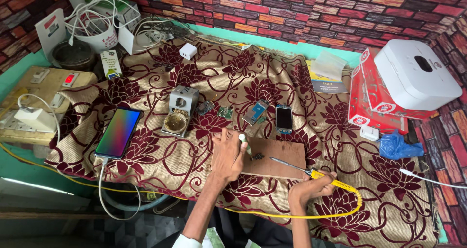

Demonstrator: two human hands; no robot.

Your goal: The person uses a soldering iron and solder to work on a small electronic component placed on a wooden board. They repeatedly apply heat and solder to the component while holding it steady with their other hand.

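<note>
Your left hand (227, 153) rests on the near-left corner of the wooden board (272, 158), pinching a small white-capped tube (243, 141) upright so its tip meets the tiny dark part (258, 156) at the board's middle. Your right hand (309, 189), just off the board's near-right corner, is closed around the yellow soldering iron (311, 172), its tip angled in over the board toward that part.

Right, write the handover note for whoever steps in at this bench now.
Left hand: fingers pinch a small white-tipped tool, its point down at a tiny dark part on the wooden board.
Right hand: grips a yellow-handled soldering iron, tip over the board, short of the part.
Done: part is on the board.
Left: iron has not yet reached the part.
</note>
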